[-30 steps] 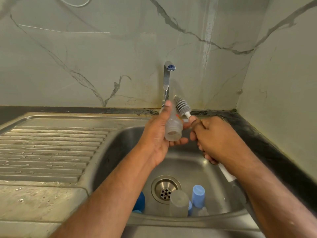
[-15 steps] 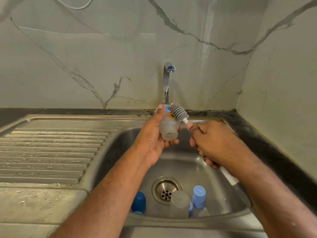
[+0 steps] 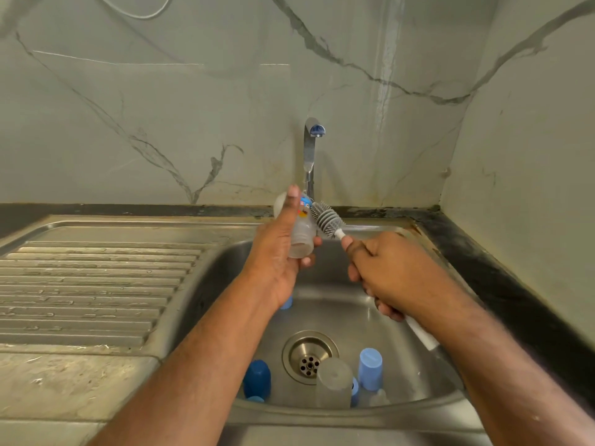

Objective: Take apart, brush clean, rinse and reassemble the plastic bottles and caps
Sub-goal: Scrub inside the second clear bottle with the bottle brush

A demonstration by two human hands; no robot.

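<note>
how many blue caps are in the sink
3 clearly: dark blue cap left of the drain, light blue cap right of it, another behind the left wrist. Others may be hidden.

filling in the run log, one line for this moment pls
left hand holds bottle | right hand holds brush against its outside | over sink | tap
</note>
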